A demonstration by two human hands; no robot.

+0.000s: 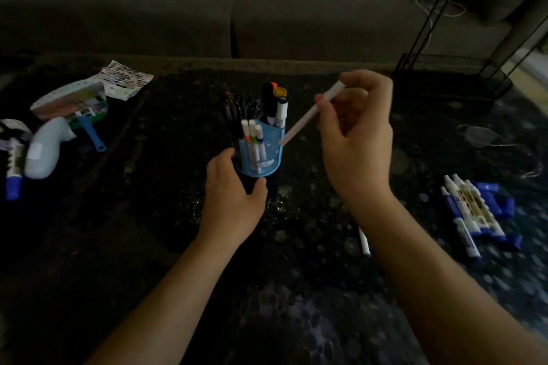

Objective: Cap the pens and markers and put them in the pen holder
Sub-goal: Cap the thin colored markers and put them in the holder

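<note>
A blue pen holder (268, 144) stands in the middle of the dark table with several pens and markers upright in its compartments. My left hand (232, 197) grips the holder's lower left side. My right hand (357, 133) pinches a thin white pen (305, 118), held slanted, its lower end just right of the holder's rim. A group of blue and white markers (474, 210) with loose blue caps lies at the right. One more white pen (364, 241) lies near my right forearm, partly hidden.
At the left lie a white bottle (44, 151), a blue-capped marker (13, 184), a fan (71, 104) with a blue handle and a printed sheet (126, 77). A black wire rack (450, 74) stands at the back right. A grey sofa runs behind the table.
</note>
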